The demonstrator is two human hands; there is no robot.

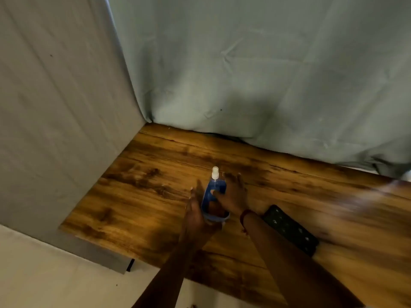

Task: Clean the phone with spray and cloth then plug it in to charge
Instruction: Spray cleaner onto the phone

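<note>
A clear spray bottle [214, 192] with blue liquid and a white nozzle stands upright on the wooden table [144, 196], near its middle. My right hand [233, 196] wraps the bottle from the right, thumb across its front. My left hand [194, 210] is at the bottle's lower left side with its fingers straight and spread. I cannot tell whether its palm touches the bottle. No phone or cloth shows in this view.
A black power strip [293, 232] lies on the table just right of my right forearm, which partly covers it. A grey-blue sheet [266, 74] hangs along the table's far edge, and a grey panel [55, 130] closes the left side. Pale floor [44, 274] lies lower left.
</note>
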